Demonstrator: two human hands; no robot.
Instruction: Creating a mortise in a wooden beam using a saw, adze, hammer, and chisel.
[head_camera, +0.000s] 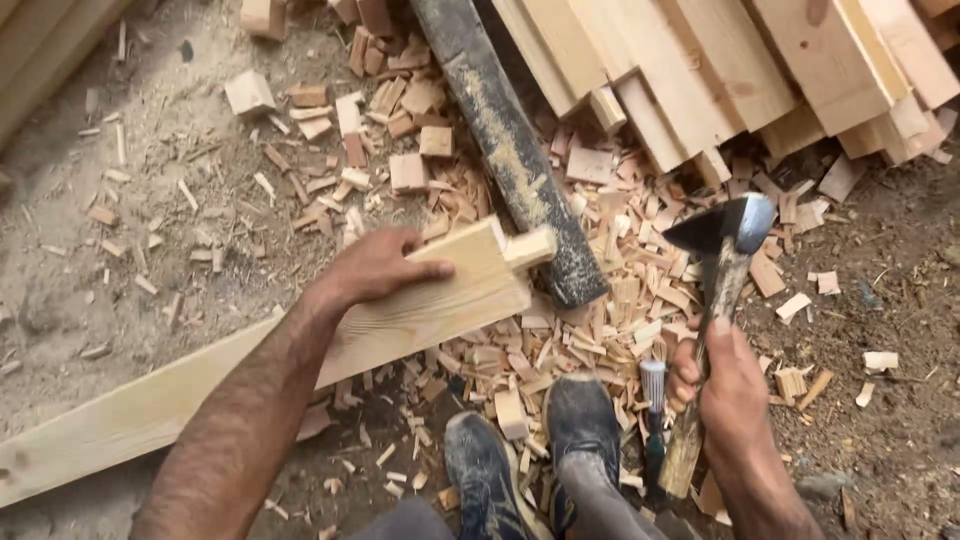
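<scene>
My left hand (375, 268) presses down on a long pale wooden plank (420, 318) that runs from the lower left up to the middle. The plank's end is cut into a narrow tenon (528, 248), which rests against a dark, dusty log (510, 150). My right hand (728, 385) grips the wooden handle of a hatchet (722, 240). Its dark head with a bright edge hovers to the right of the tenon, apart from it. A chisel with a ribbed handle (653, 400) stands beside my right hand.
Wood chips and offcuts (600, 330) cover the dirt ground around the log. A stack of pale planks (720, 70) lies at the top right. My two dusty shoes (540, 450) stand at the bottom middle. More boards (40, 50) sit at the top left.
</scene>
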